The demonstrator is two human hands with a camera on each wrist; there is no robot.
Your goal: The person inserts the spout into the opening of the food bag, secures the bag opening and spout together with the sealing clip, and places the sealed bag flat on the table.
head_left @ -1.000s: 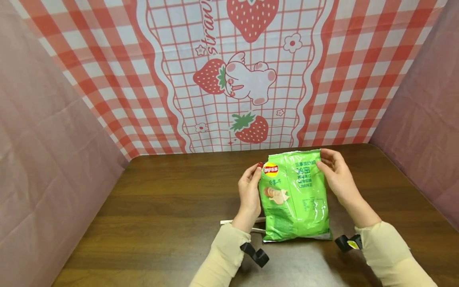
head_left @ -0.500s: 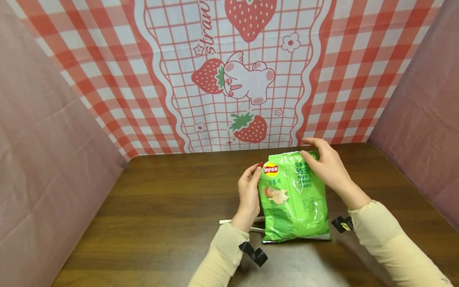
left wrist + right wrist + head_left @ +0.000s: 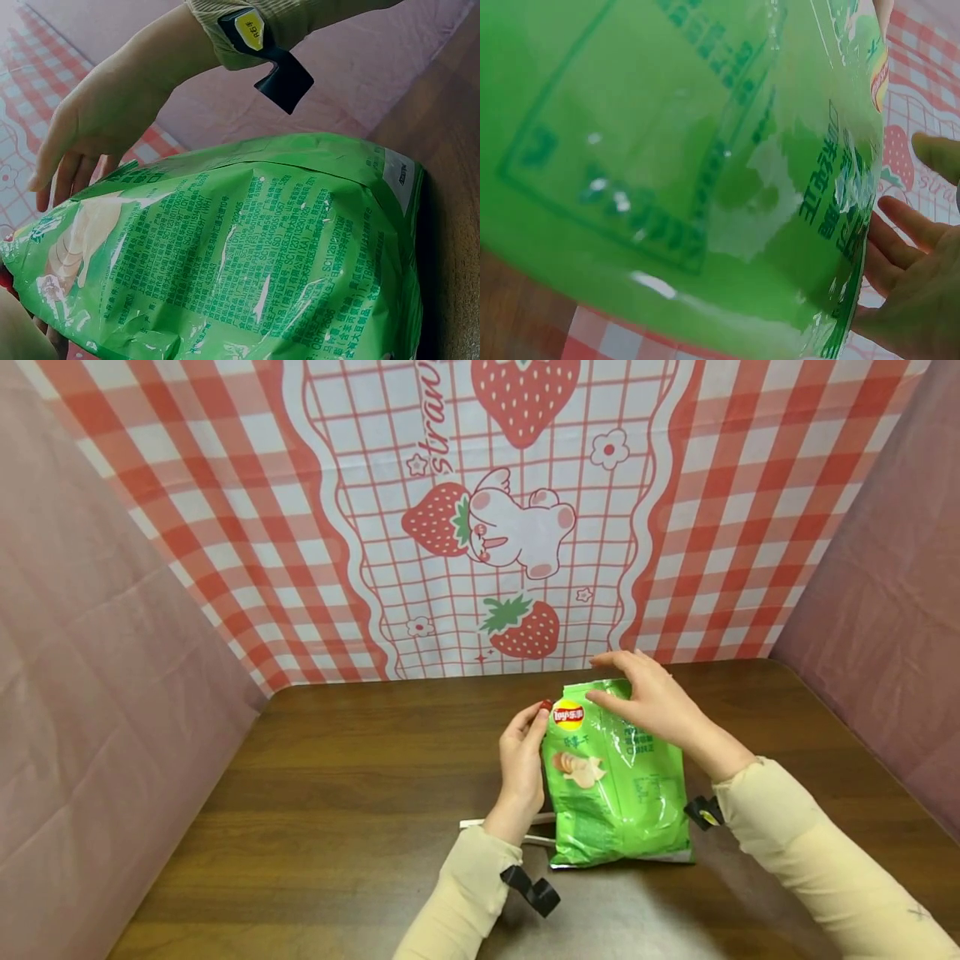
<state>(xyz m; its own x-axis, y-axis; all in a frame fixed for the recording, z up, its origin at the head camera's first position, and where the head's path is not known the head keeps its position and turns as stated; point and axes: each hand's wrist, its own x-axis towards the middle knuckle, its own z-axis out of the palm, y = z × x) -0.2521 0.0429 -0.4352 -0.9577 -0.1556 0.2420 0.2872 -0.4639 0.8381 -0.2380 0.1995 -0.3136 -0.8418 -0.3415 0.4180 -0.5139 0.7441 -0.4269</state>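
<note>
A green Lay's chip bag [image 3: 615,785] is propped up on the wooden table, its printed face toward me in the head view. At its upper left edge my left hand [image 3: 522,760] holds the bag, with a small dark red thing [image 3: 547,704] at the thumb and forefinger; its kind is too small to tell. My right hand [image 3: 660,706] hovers at the bag's top right, thumb in front and fingers beyond the top edge, not gripping. The right wrist view shows those right fingers [image 3: 900,247] loosely spread beside the bag's edge.
Two thin white strips [image 3: 480,823] stick out from behind the bag, left of it, on the wooden table [image 3: 360,827]. A red-and-white strawberry cloth [image 3: 495,527] hangs behind. Pink cloth walls [image 3: 112,652] flank the table.
My right hand has released the bag's upper right corner and moved left along the top edge. My left hand and the bag have stayed nearly still.
</note>
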